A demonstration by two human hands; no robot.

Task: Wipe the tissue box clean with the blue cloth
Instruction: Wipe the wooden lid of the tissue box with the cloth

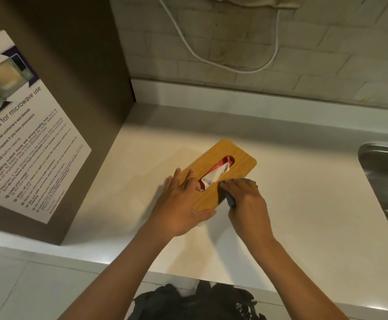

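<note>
Two hands: both at work on one tissue box (228, 166), which lies flat on the pale desk (303, 215), well left of the steel sink (386, 181) and right of the cabinet side bearing a microwave notice (27, 135).
Box: a wood-grain lid faces up, with a white tissue (215, 177) poking from its long slot; the lid's far end is bare, the near end lies under the hands.
Left hand (181, 204): fingers spread flat over the lid's near-left corner, thumb lying along the near edge, pressing rather than gripping, apparently to pin the box.
Right hand (246, 199): fingers curled down over the blue cloth (231, 200), holding it against the lid's near-right edge; only a dark fold of cloth shows beneath the knuckles.
Step in hand: by the look of it, wiping the lid's near-right margin.
Doing it well: the pinning hand should bear straight down so the light box does not skid on the smooth desk; strokes are best run along the grain and away from the slot, lest the cloth snag and drag the tissue out.
Left to do: likely the far end, the part under the left hand, and the sides, which cannot be seen from here.
</note>
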